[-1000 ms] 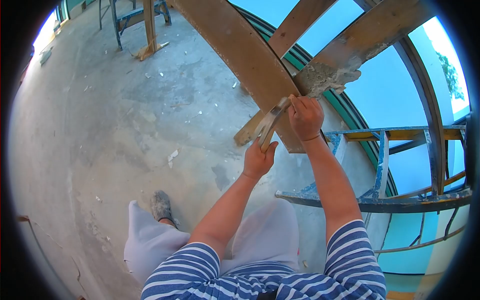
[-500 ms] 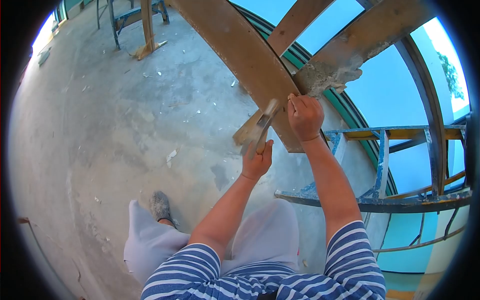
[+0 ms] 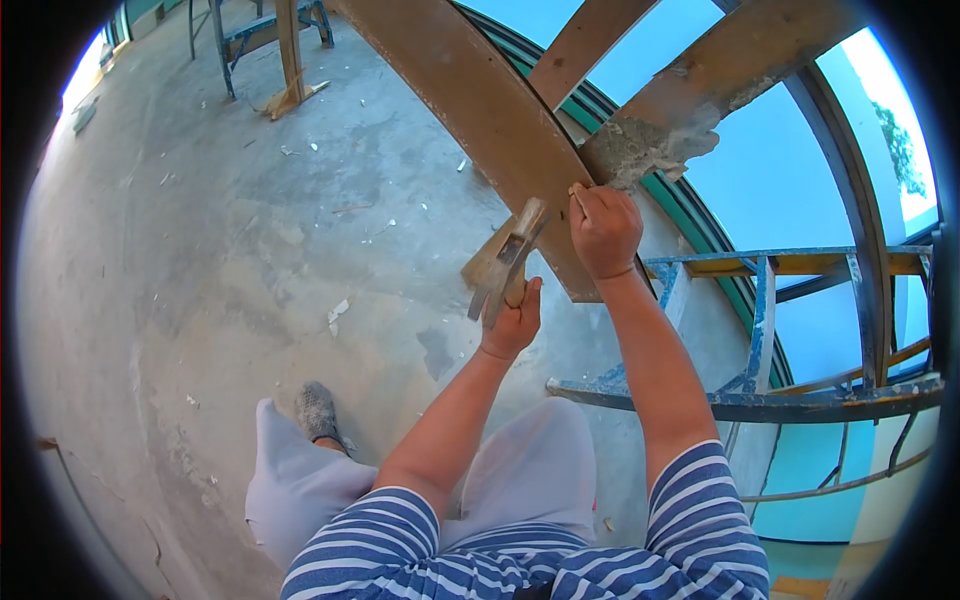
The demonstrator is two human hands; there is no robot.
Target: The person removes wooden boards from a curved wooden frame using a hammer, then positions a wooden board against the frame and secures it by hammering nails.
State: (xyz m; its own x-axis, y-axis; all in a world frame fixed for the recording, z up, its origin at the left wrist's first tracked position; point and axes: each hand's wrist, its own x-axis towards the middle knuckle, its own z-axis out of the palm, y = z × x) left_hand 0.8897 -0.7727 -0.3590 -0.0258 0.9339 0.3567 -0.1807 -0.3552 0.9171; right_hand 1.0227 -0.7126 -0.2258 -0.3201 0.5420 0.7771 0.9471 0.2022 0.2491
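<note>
My left hand (image 3: 513, 322) is wrapped round the handle of a claw hammer (image 3: 510, 262), whose metal head is tilted just left of the wide board's lower end. My right hand (image 3: 606, 230) is closed at the right edge of the wide brown board (image 3: 490, 120), pinching something small that I cannot make out. Behind the board's lower end a shorter piece of wood (image 3: 487, 258) sticks out to the left. A cement-crusted beam (image 3: 700, 95) meets the board just above my right hand.
A blue paint-spattered ladder (image 3: 740, 400) lies at the right, near my right forearm. Another ladder (image 3: 240, 45) and a wooden post (image 3: 290, 60) stand at the top left. White scraps (image 3: 338, 314) lie on the concrete floor (image 3: 240, 260).
The hammer has swung back from beside my right hand, down and to the left, with my left hand still round it. My right hand has stayed at the board's edge.
</note>
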